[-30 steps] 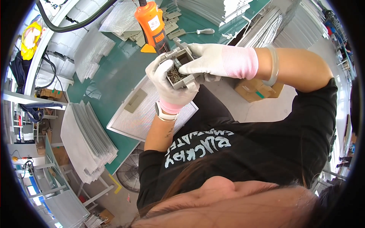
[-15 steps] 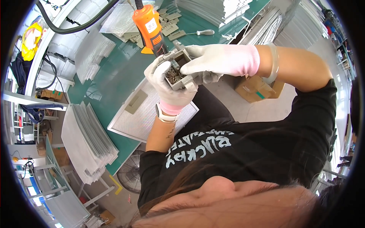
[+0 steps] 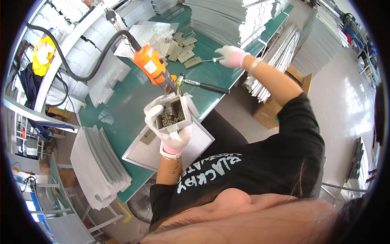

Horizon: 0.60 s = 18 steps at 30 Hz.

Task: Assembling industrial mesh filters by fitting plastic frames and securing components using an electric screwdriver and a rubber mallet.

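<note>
My left hand (image 3: 178,136), in a white glove with a pink cuff, is closed round a small grey box (image 3: 185,122) of screws (image 3: 170,118). The box is tilted so that its inside shows. Farther off on the right, my gloved right hand (image 3: 232,56) has its fingers on the handle of a screwdriver (image 3: 217,59) near the table edge. Its palm side is hidden. Just beyond the box hangs an orange power screwdriver (image 3: 152,65), its tip hidden behind the box. Under my left hand lies a white-framed mesh panel (image 3: 140,156) with a beige plate (image 3: 147,136) on it.
A black-handled hammer (image 3: 207,86) lies on the green table (image 3: 122,107). Several beige plates (image 3: 178,51) are heaped farther back. Stacked panels stand at left (image 3: 99,162) and at the back (image 3: 219,20). A black cable (image 3: 95,69) loops at upper left. A cardboard box (image 3: 270,114) stands on the floor.
My right hand has left the grey box and moved away to the screwdriver. My left hand has lowered the box toward me. The hammer has come into view.
</note>
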### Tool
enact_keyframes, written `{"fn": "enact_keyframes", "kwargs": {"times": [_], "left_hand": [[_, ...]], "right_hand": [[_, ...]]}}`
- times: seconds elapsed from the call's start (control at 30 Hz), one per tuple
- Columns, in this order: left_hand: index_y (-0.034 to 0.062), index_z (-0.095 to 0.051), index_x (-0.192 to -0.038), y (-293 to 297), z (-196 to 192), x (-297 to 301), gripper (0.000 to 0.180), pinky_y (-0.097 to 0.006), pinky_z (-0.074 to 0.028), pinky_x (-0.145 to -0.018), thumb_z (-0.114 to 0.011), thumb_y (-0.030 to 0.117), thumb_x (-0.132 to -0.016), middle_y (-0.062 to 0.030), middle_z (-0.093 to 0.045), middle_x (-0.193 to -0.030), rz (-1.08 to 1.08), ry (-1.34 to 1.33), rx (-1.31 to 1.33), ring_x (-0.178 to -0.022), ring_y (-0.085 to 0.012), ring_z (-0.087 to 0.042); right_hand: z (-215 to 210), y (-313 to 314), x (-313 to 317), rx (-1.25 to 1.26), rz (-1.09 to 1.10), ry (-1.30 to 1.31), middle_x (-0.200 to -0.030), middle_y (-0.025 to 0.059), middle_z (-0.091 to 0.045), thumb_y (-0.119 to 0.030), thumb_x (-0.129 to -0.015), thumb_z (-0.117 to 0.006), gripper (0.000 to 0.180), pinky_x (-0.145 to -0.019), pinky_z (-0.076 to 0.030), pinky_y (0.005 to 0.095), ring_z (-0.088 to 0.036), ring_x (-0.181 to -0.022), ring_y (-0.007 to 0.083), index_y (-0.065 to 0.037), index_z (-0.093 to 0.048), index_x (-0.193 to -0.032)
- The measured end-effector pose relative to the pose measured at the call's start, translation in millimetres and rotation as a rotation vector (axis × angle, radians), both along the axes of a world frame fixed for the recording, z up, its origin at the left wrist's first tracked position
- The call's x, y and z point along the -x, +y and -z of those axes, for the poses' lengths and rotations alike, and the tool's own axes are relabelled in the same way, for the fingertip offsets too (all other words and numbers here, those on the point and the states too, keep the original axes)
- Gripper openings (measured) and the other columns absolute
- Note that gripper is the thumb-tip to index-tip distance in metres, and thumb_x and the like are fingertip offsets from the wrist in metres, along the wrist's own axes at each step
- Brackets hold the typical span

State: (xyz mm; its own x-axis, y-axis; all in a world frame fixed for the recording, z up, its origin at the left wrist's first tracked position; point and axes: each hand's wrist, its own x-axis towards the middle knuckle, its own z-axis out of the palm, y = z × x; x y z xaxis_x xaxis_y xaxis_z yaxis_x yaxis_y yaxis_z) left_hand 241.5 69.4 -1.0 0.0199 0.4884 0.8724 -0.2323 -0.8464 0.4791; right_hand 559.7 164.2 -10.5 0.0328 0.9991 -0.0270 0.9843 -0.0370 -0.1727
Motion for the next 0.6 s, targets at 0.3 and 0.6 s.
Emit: {"fn": "enact_keyframes", "kwargs": {"times": [0.3, 0.6], "left_hand": [[0.0036, -0.036, -0.127, 11.0, 0.6, -1.3, 0.067, -0.041, -0.053, -0.091, -0.074, 0.018, -0.074, -0.024, -0.043, -0.121, -0.147, 0.214, -0.056, -0.109, -0.0339, -0.057], [0.0082, -0.041, -0.125, 16.4, -2.6, -23.6, 0.063, -0.04, -0.046, -0.093, -0.069, 0.009, -0.069, -0.0191, -0.054, -0.12, -0.201, 0.212, -0.079, -0.11, -0.0313, -0.053]], "right_hand": [[32.2, 10.8, -15.4, -0.108, 0.181, 0.158, -0.095, 0.0169, -0.067, -0.027, -0.08, -0.064, 0.031, -0.084, -0.052, 0.0425, -0.066, -0.097, 0.036, -0.006, -0.07, -0.102], [-66.2, -102.4, 61.1, -0.955, -0.552, 1.734, -0.099, 0.0081, -0.063, -0.021, -0.094, -0.063, 0.016, -0.082, -0.052, 0.0445, -0.063, -0.084, 0.023, -0.006, -0.06, -0.098]]}}
